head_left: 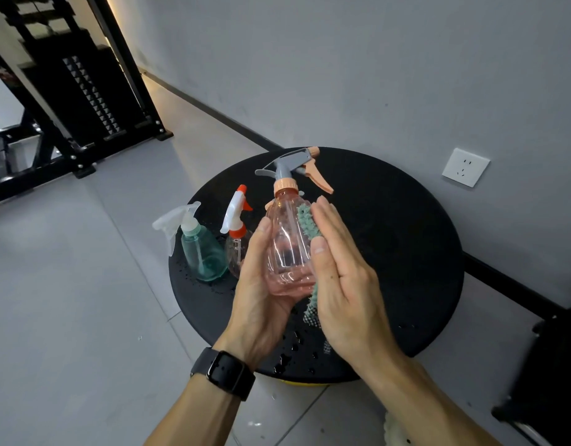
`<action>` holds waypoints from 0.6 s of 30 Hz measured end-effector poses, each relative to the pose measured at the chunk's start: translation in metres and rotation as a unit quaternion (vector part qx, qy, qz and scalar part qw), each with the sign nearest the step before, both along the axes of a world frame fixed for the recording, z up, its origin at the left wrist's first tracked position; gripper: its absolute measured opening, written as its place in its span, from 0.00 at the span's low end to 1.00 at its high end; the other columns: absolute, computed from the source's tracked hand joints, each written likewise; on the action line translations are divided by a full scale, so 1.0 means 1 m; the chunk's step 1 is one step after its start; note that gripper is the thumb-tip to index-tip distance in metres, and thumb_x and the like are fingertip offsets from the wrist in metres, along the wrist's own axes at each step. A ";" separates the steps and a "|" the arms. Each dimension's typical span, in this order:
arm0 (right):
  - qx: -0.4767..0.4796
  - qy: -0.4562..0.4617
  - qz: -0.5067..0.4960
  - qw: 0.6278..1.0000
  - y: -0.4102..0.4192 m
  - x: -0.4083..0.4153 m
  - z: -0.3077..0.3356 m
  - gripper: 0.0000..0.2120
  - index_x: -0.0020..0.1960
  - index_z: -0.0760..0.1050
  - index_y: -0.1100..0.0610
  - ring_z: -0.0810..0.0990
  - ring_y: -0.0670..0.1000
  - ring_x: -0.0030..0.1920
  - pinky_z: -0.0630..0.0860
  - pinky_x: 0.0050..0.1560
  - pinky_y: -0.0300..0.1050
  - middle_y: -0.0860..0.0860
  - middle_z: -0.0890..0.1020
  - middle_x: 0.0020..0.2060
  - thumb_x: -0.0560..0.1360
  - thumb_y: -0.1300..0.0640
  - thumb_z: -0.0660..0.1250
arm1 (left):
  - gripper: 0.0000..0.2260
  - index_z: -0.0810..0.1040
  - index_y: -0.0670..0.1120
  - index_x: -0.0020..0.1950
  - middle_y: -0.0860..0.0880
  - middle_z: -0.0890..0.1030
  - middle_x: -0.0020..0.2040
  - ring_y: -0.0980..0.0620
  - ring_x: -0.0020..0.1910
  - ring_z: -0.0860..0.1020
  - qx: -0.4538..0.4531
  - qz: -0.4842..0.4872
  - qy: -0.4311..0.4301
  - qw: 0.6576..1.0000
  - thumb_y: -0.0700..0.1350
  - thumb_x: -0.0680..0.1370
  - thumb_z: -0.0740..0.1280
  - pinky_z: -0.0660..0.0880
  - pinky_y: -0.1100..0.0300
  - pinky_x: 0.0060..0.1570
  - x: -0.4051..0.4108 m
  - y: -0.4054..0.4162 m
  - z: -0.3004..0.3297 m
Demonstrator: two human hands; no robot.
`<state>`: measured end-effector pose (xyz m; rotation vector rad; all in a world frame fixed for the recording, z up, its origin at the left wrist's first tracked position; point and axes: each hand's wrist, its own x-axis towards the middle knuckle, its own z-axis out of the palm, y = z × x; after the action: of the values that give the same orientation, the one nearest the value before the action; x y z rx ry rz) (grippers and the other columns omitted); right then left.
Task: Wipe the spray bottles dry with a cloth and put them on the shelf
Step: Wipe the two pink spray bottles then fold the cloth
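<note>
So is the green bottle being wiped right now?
No, the green bottle stands untouched on the black table, while the hands wipe the pink bottle with the cloth.

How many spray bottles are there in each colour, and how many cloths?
Pink bottle, held over the black table: 1
Teal bottle: 1
Clear bottle with red-and-white sprayer: 1
Green cloth: 1
Total: 4
</note>
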<state>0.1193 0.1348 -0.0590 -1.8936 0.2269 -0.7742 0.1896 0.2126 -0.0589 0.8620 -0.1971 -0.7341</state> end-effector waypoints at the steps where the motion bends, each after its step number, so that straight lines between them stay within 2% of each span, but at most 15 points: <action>1: -0.006 0.001 -0.002 1.000 -0.001 0.000 0.001 0.20 0.73 0.55 0.47 0.56 0.37 0.74 0.60 0.74 0.49 0.37 0.61 0.73 0.82 0.49 0.50 | 0.20 0.80 0.44 0.64 0.43 0.83 0.54 0.49 0.46 0.83 0.005 -0.002 -0.003 1.000 0.55 0.82 0.59 0.82 0.55 0.45 0.000 0.001 0.000; 3: -0.014 0.006 0.001 1.000 -0.005 0.001 0.003 0.20 0.74 0.56 0.48 0.55 0.37 0.74 0.60 0.74 0.48 0.35 0.60 0.72 0.82 0.52 0.51 | 0.18 0.82 0.45 0.61 0.44 0.83 0.54 0.50 0.47 0.83 0.021 -0.019 -0.007 1.000 0.54 0.82 0.59 0.81 0.56 0.47 -0.001 0.002 -0.001; 6: -0.015 0.028 0.001 1.000 -0.016 0.001 0.008 0.21 0.75 0.58 0.47 0.56 0.36 0.74 0.61 0.74 0.49 0.35 0.61 0.73 0.82 0.52 0.51 | 0.18 0.85 0.46 0.50 0.48 0.84 0.43 0.52 0.39 0.82 0.057 -0.066 -0.008 0.996 0.54 0.82 0.58 0.80 0.58 0.38 -0.004 0.003 -0.001; 9: 0.005 0.041 -0.004 0.999 -0.024 0.002 0.012 0.20 0.74 0.61 0.48 0.59 0.35 0.73 0.62 0.74 0.48 0.38 0.63 0.72 0.83 0.54 0.52 | 0.21 0.81 0.41 0.59 0.44 0.83 0.47 0.48 0.42 0.82 0.090 -0.103 -0.016 0.990 0.55 0.81 0.57 0.80 0.51 0.40 -0.006 0.003 0.000; 11: 0.010 0.049 -0.001 0.999 -0.026 0.002 0.014 0.19 0.74 0.62 0.48 0.59 0.34 0.72 0.61 0.74 0.46 0.37 0.64 0.72 0.84 0.55 0.53 | 0.23 0.79 0.43 0.64 0.43 0.83 0.52 0.46 0.47 0.82 0.100 -0.108 -0.038 0.988 0.58 0.81 0.58 0.80 0.48 0.43 -0.007 0.002 0.001; 14: 0.025 0.065 0.006 0.998 -0.028 0.001 0.014 0.19 0.74 0.62 0.47 0.59 0.34 0.72 0.61 0.74 0.46 0.38 0.64 0.73 0.84 0.55 0.53 | 0.24 0.77 0.48 0.69 0.43 0.83 0.59 0.46 0.52 0.83 0.097 -0.103 -0.071 0.987 0.60 0.78 0.64 0.81 0.48 0.45 -0.009 0.002 -0.002; 18: 0.012 0.062 0.012 0.998 -0.025 0.001 0.011 0.20 0.75 0.61 0.47 0.56 0.35 0.73 0.61 0.74 0.47 0.37 0.61 0.74 0.83 0.52 0.51 | 0.19 0.78 0.47 0.67 0.45 0.83 0.53 0.48 0.48 0.82 0.098 -0.057 -0.084 0.990 0.55 0.80 0.62 0.80 0.52 0.44 -0.005 0.001 -0.008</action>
<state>0.1200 0.1102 -0.0484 -1.9199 0.2900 -0.6359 0.1843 0.2131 -0.0665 1.1084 -0.3298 -0.7971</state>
